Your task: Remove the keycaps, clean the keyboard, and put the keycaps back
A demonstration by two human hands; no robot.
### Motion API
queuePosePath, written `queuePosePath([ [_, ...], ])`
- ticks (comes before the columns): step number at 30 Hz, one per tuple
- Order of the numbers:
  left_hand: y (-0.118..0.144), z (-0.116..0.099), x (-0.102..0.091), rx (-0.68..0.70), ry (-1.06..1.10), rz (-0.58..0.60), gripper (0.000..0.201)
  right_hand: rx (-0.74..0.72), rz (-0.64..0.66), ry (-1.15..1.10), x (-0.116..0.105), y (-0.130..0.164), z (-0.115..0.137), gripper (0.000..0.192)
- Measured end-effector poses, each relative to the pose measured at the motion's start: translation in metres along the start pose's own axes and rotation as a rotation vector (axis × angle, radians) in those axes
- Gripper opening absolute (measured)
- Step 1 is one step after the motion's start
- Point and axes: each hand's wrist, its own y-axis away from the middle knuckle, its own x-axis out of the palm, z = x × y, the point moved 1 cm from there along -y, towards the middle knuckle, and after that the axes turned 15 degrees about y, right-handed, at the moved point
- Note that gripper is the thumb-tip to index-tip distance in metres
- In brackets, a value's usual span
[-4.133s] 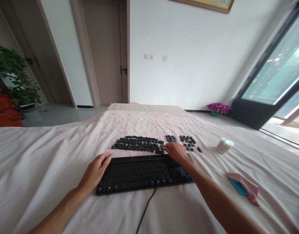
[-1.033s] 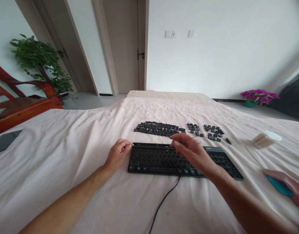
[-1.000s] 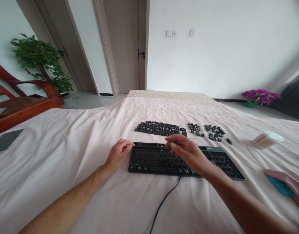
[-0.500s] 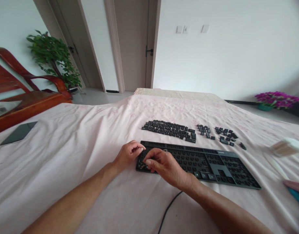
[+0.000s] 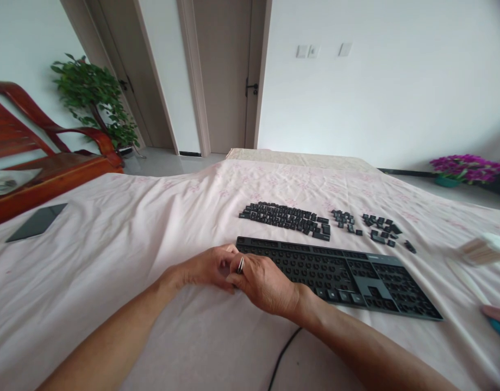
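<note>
Grips (image 5: 237, 271) crowd keyboard (image 5: 356, 271) left edge.

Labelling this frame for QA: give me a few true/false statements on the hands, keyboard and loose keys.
1. Both hands meet at the keyboard's left end. True.
2. The right hand pinches a thin metal tool. True.
3. The loose keycaps lie on the near side of the keyboard. False: they lie beyond it, on the pink sheet.
4. The keyboard has all its keycaps on. False: most sockets are bare.
5. The left hand rests on the dark tablet. False: the tablet lies far to the left, untouched.
</note>
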Motion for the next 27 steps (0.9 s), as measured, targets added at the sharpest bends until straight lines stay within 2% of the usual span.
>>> queuePosePath([
  [1,0.001,0.0,0.004,0.04,-0.02,0.106,0.012,-0.043,-0.016,0.019,0.002,0.001,0.001,0.017],
  [4,0.004,0.002,0.013,0.135,-0.159,0.036,0.005,-0.147,-0.074,0.051,0.009,0.006,0.0,0.016],
  [8,0.011,0.01,0.019,0.224,-0.208,-0.032,0.007,-0.159,-0.124,0.076,0.018,0.011,-0.005,0.023],
  [11,0.016,0.013,0.019,0.279,-0.237,-0.071,0.017,-0.119,-0.099,0.09,0.018,0.008,-0.008,0.027],
  [15,0.018,0.014,0.019,0.258,-0.243,-0.127,0.03,-0.124,-0.05,0.119,0.014,0.0,-0.007,0.03],
  [17,0.018,0.014,0.019,0.262,-0.225,-0.106,0.031,-0.162,-0.094,0.125,0.015,0.001,-0.006,0.034],
  [22,0.018,0.016,0.021,0.341,-0.267,-0.063,0.029,-0.184,-0.322,0.105,0.027,0.015,-0.006,0.04],
  [26,0.019,0.018,0.021,0.36,-0.266,-0.042,0.022,-0.316,-0.355,0.111,0.034,0.018,-0.003,0.034],
  [27,0.019,0.018,0.021,0.355,-0.257,-0.04,0.02,-0.307,-0.339,0.091,0.033,0.016,-0.003,0.033],
])
